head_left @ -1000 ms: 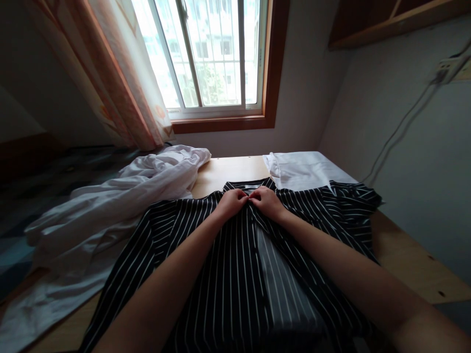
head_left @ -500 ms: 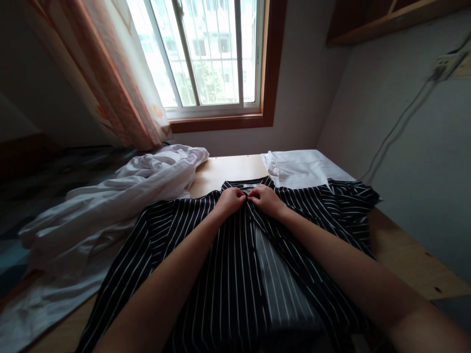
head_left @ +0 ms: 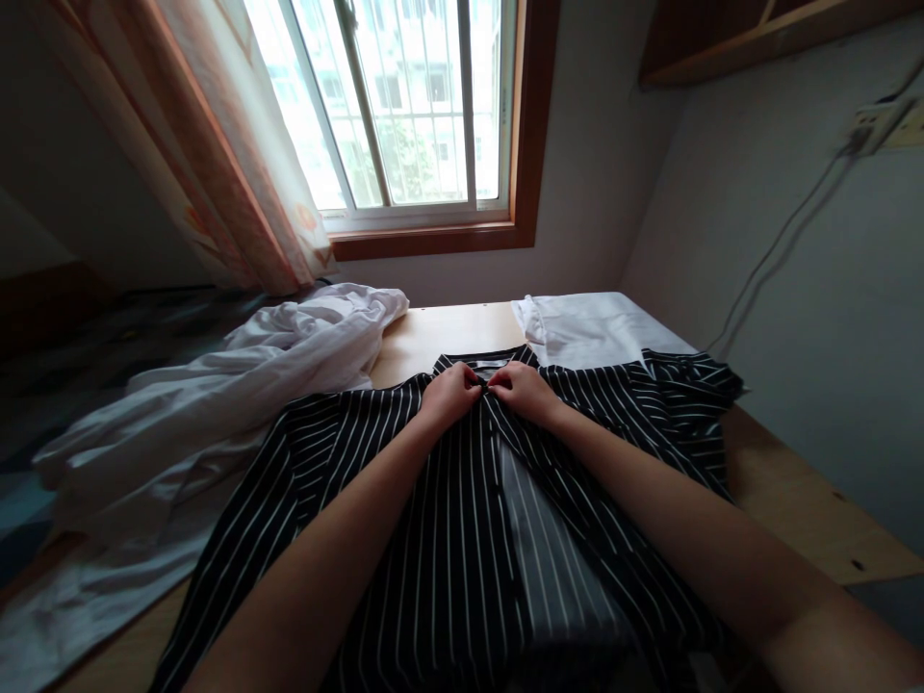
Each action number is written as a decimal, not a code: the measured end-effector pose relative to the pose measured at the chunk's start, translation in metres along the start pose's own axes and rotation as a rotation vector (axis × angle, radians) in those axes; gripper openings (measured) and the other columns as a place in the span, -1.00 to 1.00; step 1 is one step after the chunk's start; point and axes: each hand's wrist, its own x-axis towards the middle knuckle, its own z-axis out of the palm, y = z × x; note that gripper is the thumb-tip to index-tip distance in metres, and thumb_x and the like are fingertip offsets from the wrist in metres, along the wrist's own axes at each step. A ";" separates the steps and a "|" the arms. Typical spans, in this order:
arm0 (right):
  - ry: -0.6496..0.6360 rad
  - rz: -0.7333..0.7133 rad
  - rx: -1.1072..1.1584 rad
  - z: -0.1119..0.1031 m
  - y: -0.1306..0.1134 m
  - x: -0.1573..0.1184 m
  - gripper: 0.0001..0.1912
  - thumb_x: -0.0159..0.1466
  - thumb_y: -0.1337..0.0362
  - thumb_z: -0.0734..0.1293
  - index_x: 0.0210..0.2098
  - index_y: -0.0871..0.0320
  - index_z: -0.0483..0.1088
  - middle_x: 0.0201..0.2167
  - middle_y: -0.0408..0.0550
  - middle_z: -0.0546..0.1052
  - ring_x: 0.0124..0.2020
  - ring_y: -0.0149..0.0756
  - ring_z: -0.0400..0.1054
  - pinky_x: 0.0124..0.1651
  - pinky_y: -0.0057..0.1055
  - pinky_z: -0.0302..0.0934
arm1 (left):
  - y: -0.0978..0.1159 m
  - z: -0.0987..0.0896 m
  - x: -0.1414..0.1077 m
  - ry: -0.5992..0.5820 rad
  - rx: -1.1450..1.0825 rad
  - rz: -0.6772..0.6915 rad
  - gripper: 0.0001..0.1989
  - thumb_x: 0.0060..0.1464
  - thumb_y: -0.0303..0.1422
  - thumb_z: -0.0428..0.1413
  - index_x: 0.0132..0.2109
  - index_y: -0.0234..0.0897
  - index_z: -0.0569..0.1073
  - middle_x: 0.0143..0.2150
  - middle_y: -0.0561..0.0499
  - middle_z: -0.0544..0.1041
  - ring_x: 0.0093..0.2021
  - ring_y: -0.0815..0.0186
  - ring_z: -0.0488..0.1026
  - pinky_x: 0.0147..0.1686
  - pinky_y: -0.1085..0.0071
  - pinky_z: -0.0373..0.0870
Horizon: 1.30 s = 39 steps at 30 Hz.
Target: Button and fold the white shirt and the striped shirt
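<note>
A black shirt with white stripes lies spread out, its collar toward the window and its front parted below the hands, where the grey inner side shows. Just under the collar, my left hand pinches the front edge of the shirt. My right hand pinches the opposite front edge, its fingertips almost touching those of the left. Whatever small part lies between the fingertips is too small to make out.
Crumpled white cloth covers the left side of the wooden table. Folded white cloth lies at the back right. Beyond are a window, a curtain and a wall socket with a cable.
My left hand has shifted very slightly at the collar. Both hands still pinch the shirt's front edges, and the shirt lies as before.
</note>
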 end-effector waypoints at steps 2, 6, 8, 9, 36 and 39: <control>0.002 0.012 0.004 0.000 0.000 0.000 -0.84 0.17 0.48 0.37 -0.36 0.18 0.59 -0.33 -0.01 0.58 -0.24 -0.26 0.42 -0.06 -0.35 0.27 | -0.002 0.001 -0.002 0.013 0.007 0.047 -0.80 0.10 -0.36 0.16 -0.09 -0.21 0.49 -0.24 0.01 0.57 -0.27 0.26 0.50 -0.31 0.42 0.34; 0.003 0.028 0.016 -0.001 0.000 -0.001 -0.82 0.16 0.49 0.36 -0.36 0.17 0.60 -0.32 0.00 0.59 -0.24 -0.26 0.43 -0.07 -0.35 0.28 | -0.003 0.003 -0.006 0.026 0.075 0.184 -0.85 0.16 -0.42 0.09 -0.15 -0.18 0.53 -0.12 -0.01 0.53 -0.22 0.28 0.49 -0.24 0.41 0.35; 0.004 0.038 0.029 -0.002 0.001 -0.001 -0.81 0.15 0.51 0.35 -0.36 0.18 0.60 -0.32 0.00 0.60 -0.25 -0.26 0.44 -0.09 -0.36 0.29 | -0.002 0.004 -0.007 0.034 0.110 0.209 -0.83 0.18 -0.41 0.06 -0.15 -0.20 0.54 -0.09 -0.04 0.52 -0.15 0.24 0.49 -0.18 0.39 0.37; 0.002 0.040 0.038 -0.002 0.002 -0.001 -0.80 0.14 0.51 0.35 -0.36 0.18 0.60 -0.33 -0.01 0.60 -0.26 -0.27 0.44 -0.10 -0.36 0.29 | -0.002 0.004 -0.008 0.037 0.123 0.214 -0.83 0.19 -0.40 0.06 -0.14 -0.21 0.54 -0.09 -0.05 0.52 -0.12 0.22 0.49 -0.15 0.38 0.37; -0.091 -0.210 -0.217 -0.005 -0.004 -0.013 -0.84 0.26 0.41 0.30 -0.29 0.15 0.55 -0.27 -0.02 0.44 -0.27 -0.31 0.33 -0.14 -0.40 0.23 | 0.004 0.003 0.000 -0.010 0.063 0.003 -0.78 0.23 -0.26 0.07 -0.22 -0.25 0.57 -0.13 -0.08 0.60 -0.11 0.20 0.51 -0.19 0.41 0.34; -0.132 -0.239 -0.398 -0.011 -0.015 -0.021 -0.79 0.30 0.38 0.27 -0.17 0.13 0.54 -0.17 0.04 0.47 -0.12 -0.19 0.33 -0.10 -0.35 0.23 | 0.004 0.001 0.003 -0.044 0.057 -0.017 -0.75 0.23 -0.23 0.06 -0.21 -0.26 0.58 -0.16 -0.06 0.62 -0.16 0.20 0.52 -0.26 0.42 0.32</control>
